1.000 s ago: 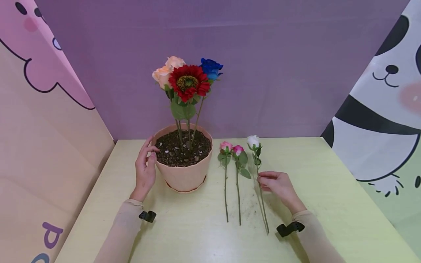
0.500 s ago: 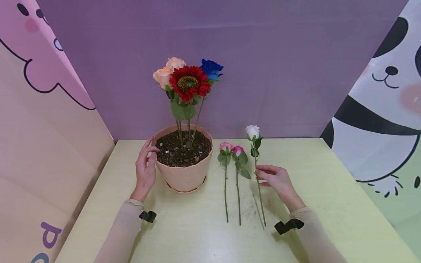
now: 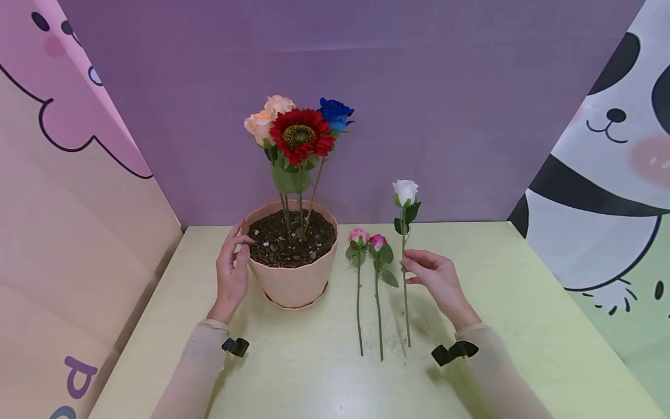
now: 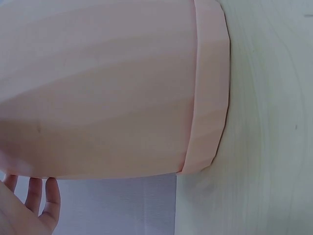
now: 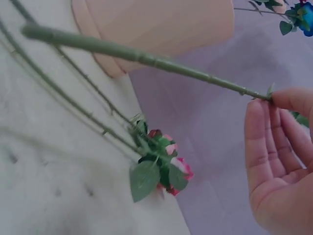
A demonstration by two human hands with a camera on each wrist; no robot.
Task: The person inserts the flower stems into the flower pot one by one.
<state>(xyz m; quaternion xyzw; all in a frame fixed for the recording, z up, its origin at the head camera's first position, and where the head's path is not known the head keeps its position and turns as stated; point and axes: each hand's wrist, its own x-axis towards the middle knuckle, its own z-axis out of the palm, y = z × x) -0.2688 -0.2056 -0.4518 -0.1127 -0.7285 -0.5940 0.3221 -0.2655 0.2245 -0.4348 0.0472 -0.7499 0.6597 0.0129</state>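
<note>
A white rose [image 3: 405, 193] stands nearly upright in my right hand [image 3: 437, 279], its stem [image 5: 146, 59] pinched between thumb and fingers. The stem's lower end hangs above the table in the right wrist view. My left hand [image 3: 231, 273] rests against the left side of the pink flowerpot [image 3: 290, 282], fingers at its rim; fingertips touch the pot wall in the left wrist view. Dark soil [image 3: 272, 244] fills the pot, and a red sunflower [image 3: 300, 135], a blue rose [image 3: 336, 113] and peach roses [image 3: 259, 126] stand in it.
Between pot and right hand, a light pink rose [image 3: 359, 235] and a magenta-and-white rose [image 3: 378, 241] lie on the table [image 3: 314, 372], stems toward me. A purple backdrop [image 3: 450, 116] rises behind the table, with printed panels [image 3: 602, 192] at the sides.
My right hand has raised the white rose off the table, carrying it up and slightly left and turning it more upright. The left hand stays at the pot.
</note>
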